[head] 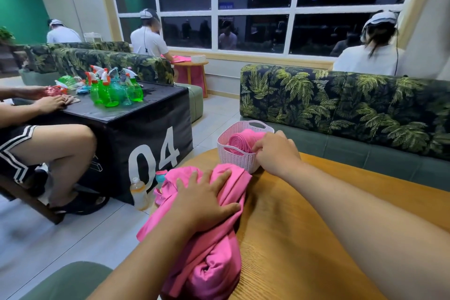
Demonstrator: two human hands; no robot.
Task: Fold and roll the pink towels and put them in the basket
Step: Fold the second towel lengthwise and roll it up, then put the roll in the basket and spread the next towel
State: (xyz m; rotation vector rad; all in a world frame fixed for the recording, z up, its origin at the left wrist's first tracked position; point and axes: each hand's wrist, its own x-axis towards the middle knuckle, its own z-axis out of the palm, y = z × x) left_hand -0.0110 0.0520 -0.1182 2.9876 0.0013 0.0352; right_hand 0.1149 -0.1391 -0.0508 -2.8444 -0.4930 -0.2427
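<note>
The left hand [207, 202] lies flat, fingers spread, on the loose pink towels [211, 263] heaped at the bench [304, 238] edge. In the basket [233, 156] sits a rolled towel [239, 142], the right hand [275, 151] curled on it, likely seating it. Next, a loose towel needs spreading and folding.

Pink on tan wood
Bright pink towels [214, 263], pale pink lattice basket [235, 159], tan wood-grain table [304, 238], dark sofa [341, 105] printed with green palm leaves
</note>
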